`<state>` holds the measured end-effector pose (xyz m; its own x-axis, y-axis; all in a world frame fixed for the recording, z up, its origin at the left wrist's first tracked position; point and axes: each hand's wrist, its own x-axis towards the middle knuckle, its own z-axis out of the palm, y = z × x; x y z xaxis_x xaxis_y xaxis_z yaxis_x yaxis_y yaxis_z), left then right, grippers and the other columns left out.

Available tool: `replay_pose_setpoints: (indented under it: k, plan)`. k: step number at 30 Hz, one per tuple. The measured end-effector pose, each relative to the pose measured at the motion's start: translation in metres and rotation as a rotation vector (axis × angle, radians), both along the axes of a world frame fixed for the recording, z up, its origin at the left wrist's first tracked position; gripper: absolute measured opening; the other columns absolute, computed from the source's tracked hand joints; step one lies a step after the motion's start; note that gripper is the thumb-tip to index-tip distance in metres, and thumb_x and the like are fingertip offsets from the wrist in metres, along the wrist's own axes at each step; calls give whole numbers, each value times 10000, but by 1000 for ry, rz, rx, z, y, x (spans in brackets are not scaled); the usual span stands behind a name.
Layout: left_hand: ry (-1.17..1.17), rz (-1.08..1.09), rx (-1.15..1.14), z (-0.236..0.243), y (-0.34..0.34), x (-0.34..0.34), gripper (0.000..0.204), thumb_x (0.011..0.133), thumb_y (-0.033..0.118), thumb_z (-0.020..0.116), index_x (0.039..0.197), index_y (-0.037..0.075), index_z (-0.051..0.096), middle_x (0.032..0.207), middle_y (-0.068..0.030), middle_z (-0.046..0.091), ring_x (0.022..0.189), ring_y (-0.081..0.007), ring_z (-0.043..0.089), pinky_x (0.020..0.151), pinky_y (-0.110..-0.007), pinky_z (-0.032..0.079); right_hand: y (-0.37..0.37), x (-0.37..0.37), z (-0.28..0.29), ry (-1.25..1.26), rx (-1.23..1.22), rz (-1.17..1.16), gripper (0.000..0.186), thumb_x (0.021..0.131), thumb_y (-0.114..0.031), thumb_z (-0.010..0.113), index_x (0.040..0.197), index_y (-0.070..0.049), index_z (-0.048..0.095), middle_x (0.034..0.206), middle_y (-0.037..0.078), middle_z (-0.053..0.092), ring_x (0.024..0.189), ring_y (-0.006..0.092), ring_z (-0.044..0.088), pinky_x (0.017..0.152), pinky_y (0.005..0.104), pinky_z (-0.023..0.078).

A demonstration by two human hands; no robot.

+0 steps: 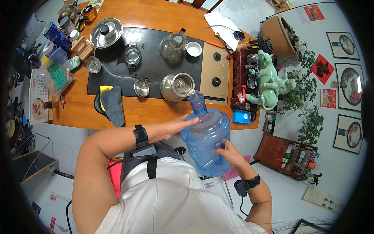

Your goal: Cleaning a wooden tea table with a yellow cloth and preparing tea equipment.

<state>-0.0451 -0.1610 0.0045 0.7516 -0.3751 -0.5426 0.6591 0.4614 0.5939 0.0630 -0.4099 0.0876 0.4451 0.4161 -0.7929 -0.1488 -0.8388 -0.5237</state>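
Observation:
A large clear blue water jug [204, 142] is tilted in front of me, its neck pointing at the steel kettle [167, 89] on the black tea tray. The jug's mouth is at the kettle's open rim, with what looks like water between them. My left hand [177, 126] is closed against the jug's shoulder, thumb on top and other fingers partly hidden. On its right side my right hand [230, 154] grips the jug's body, thumb showing. Beside the kettle lies a small round steel lid [141, 89].
On the black tray [113, 66] stand a glass pot [170, 47], a white cup [194, 49], a small glass jar [133, 56] and a steel bowl [106, 33]. A grey cloth [113, 105] lies at the near edge. Green figurines [269, 80] stand to the right.

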Motion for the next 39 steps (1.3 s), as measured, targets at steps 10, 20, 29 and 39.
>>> replay_pose_setpoints:
  k: [10,20,29,39]
  plan:
    - [21,-9,5,0,-1,1,996,803,747,508,1520,156,148,1491,-134,327,1314,-279,375,934,-450,388,1,1,1,10,-53,18,392,764,-58,649,1128,58,559,1054,116,634,968,190,582,887,324,453]
    - [31,-22,-13,3,3,1,1084,797,748,517,1527,100,45,1526,-161,251,1318,-291,370,935,-446,395,1,1,-2,24,-4,-6,372,772,-68,661,1112,56,576,1027,118,648,954,197,595,872,329,466]
    - [32,-26,-6,-10,0,0,1061,796,754,509,1526,115,79,1503,-145,303,1296,-267,394,910,-435,403,8,-1,2,4,-6,-3,380,776,-68,657,1121,66,568,1030,125,649,948,194,595,878,329,464]
    - [53,-16,30,-16,-1,0,1014,794,770,491,1519,145,158,1448,-95,394,1165,-214,467,833,-370,402,9,1,-1,32,-12,0,419,773,-74,651,1150,75,547,1059,129,641,966,204,593,890,338,460]
